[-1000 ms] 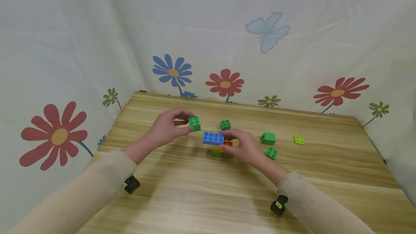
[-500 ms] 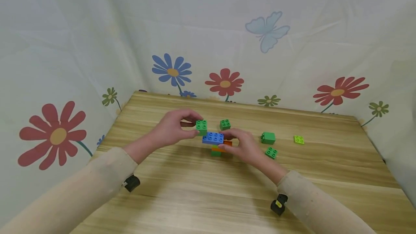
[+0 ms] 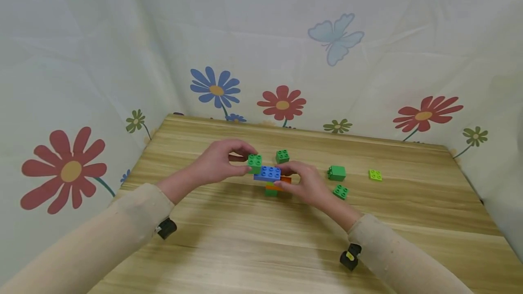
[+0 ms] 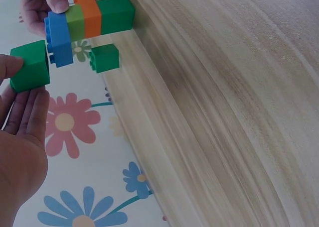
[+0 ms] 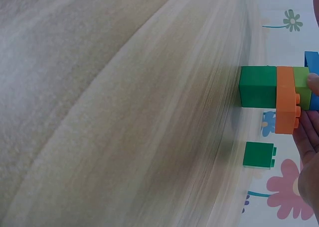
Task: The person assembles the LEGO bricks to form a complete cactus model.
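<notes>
In the head view my left hand (image 3: 222, 160) pinches a green toy building brick (image 3: 255, 164) between thumb and fingers. That brick sits close over the left end of a blue eight-stud brick (image 3: 269, 173); its hollow underside faces the blue studs in the left wrist view. My right hand (image 3: 306, 183) holds the upper part of a brick stack from the right, thumb by the blue and lime bricks. Below the blue brick come a lime brick (image 4: 76, 23), an orange brick (image 5: 285, 100) and a green bottom brick (image 5: 258, 86) at the tabletop.
Behind the stack stands a green brick (image 3: 282, 156). Right of my right hand lie a green brick on its side (image 3: 337, 173), another green brick (image 3: 341, 192) and a flat lime brick (image 3: 375, 175). The wooden table (image 3: 245, 248) meets a flower-printed cloth (image 3: 367, 71).
My left hand has brought its green brick rightward and slightly down, from beside the stack to over the left end of the blue brick. My right hand has stayed on the stack.
</notes>
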### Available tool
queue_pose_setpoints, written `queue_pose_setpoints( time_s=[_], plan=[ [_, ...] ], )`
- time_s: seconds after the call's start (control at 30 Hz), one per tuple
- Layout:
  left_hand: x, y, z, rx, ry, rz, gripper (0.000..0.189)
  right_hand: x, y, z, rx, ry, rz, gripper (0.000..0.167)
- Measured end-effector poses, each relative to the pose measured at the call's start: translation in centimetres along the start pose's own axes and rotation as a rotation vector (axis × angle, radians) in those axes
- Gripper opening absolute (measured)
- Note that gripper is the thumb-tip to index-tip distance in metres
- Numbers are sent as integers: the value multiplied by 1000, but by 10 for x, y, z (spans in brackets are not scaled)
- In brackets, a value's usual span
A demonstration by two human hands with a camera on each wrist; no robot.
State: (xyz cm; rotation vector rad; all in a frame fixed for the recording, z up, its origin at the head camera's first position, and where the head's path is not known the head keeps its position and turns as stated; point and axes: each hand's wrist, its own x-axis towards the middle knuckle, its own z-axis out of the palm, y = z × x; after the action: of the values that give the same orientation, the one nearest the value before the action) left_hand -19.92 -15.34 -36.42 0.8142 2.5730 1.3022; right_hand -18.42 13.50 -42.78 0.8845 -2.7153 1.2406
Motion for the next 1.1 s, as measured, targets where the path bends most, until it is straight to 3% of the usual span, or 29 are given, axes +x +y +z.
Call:
queue_pose_setpoints(
  time_s=[0.4, 1.1],
  plan=[
    [0, 0, 1, 48, -10, 20, 36, 0, -2, 0, -19, -4, 8, 41],
    [2, -3, 3, 35, -16, 8, 36, -1, -1, -1, -10, 0, 2, 40]
  ],
)
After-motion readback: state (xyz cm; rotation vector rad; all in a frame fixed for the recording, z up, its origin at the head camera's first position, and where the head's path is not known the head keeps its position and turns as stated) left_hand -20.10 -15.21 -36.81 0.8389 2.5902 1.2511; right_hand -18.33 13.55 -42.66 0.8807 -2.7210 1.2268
